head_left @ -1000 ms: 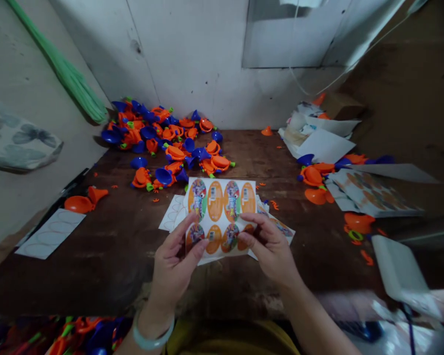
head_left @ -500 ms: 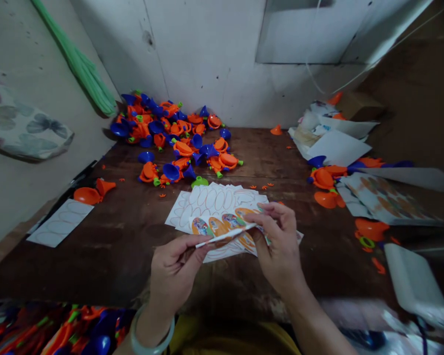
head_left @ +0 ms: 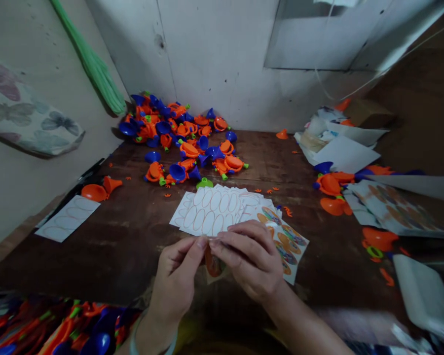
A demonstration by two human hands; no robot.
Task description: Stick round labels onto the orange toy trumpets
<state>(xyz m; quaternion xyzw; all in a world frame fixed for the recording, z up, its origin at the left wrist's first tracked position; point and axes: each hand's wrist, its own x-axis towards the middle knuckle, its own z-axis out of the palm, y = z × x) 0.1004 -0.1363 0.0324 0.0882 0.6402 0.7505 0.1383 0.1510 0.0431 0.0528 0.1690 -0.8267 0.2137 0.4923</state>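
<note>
My left hand (head_left: 175, 278) and my right hand (head_left: 247, 261) meet low on the dark wooden table (head_left: 133, 246), fingertips together. Both pinch a small orange oval sticker (head_left: 212, 264), partly hidden behind my fingers. Just above my hands lies a spread of white backing sheets with oval outlines (head_left: 209, 209). A printed sheet of orange and multicoloured oval stickers (head_left: 286, 246) lies next to my right hand, with its lower edge close to my fingers.
A heap of orange and blue plastic funnel-shaped toy parts (head_left: 177, 135) lies at the back of the table. More parts (head_left: 329, 185) and sticker sheets (head_left: 392, 209) lie to the right. A bin of similar parts (head_left: 70, 330) sits at lower left.
The printed sheet has gone from my hands to the table, right of the white sheets. My hands have closed together on a small orange sticker. The view has shifted slightly.
</note>
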